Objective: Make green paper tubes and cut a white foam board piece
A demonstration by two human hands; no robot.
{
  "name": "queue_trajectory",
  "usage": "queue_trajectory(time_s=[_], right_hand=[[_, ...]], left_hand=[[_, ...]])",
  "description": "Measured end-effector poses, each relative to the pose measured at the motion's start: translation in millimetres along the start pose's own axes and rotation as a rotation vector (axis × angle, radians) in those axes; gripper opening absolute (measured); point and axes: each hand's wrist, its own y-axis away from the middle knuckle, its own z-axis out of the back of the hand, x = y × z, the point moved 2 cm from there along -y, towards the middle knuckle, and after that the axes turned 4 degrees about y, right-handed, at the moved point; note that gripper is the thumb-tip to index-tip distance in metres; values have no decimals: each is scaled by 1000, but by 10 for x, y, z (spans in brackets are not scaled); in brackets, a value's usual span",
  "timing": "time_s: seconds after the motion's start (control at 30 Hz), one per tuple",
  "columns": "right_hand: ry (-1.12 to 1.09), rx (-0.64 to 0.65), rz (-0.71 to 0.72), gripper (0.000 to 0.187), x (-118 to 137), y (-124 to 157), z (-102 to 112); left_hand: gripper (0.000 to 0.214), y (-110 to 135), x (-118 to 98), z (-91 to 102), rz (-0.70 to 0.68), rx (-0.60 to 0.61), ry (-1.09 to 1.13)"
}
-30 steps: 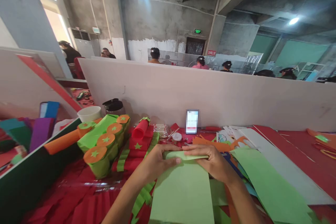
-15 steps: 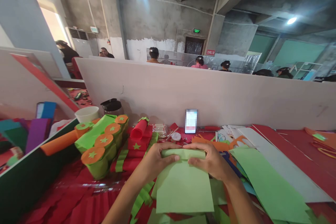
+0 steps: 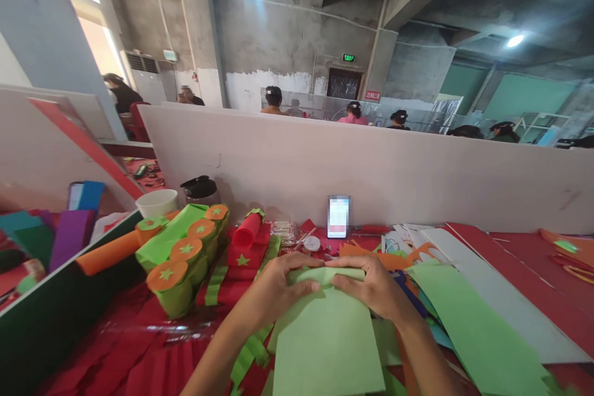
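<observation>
- from the head camera, i see both forearms reach up from the bottom of the view and angle inward, the hands meeting almost fingertip to fingertip.
- my left hand (image 3: 277, 289) is partly closed, fingers curved over the far edge and thumb on the near side, pinching the light green sheet (image 3: 327, 346).
- my right hand (image 3: 378, 284) mirrors it, thumb in front and fingers behind, holding the same sheet near its other corner.
- the sheet is centred before me, its far edge curled up between the hands and its flat part running toward the bottom of the view.
- on the red surface (image 3: 524, 246), a phone (image 3: 338, 216) stands upright against a pale partition (image 3: 260, 161), with a round white lid (image 3: 311, 244) near it.
- to the left are green cylinders (image 3: 172, 300) with orange star tops, an orange tube (image 3: 109, 253), a red roll (image 3: 247, 230), a white bowl (image 3: 158, 203) and a black-lidded container (image 3: 199, 189).
- past the partition, several people sit in a concrete room, a lit green sign (image 3: 349, 57) above a dark door (image 3: 344, 83).
- for moving, the partition bounds the far side and a dark green panel (image 3: 60, 315) the left; at right, a long green sheet (image 3: 477, 322) overlaps a white sheet (image 3: 505, 297) just beside my right forearm.
</observation>
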Motion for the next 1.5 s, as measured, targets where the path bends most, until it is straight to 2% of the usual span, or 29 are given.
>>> queue_trajectory(time_s=[0.1, 0.27, 0.43, 0.6, 0.7, 0.9, 1.37, 1.5], right_hand=[[18, -31, 40, 25, 44, -4, -25], [1, -45, 53, 21, 61, -44, -92], [7, -27, -10, 26, 16, -63, -137], [14, -37, -10, 30, -35, -75, -167], [1, -40, 2, 32, -33, -76, -172], [-3, -26, 4, 38, -34, -73, -108], [-82, -28, 63, 27, -13, -45, -92], [-112, -37, 118, 20, -34, -52, -74]], left_hand=[[35, 8, -21, -40, -40, -24, -183], [42, 39, -69, -129, -137, 16, -519], [25, 35, -59, -205, -236, -6, -824], [25, 40, -38, -214, -314, 16, -986], [33, 48, -26, -197, -330, 54, -1025], [44, 49, 36, -149, -345, 74, -944], [32, 23, -41, -76, -91, 41, -322], [34, 24, -29, -49, -29, 75, -177]])
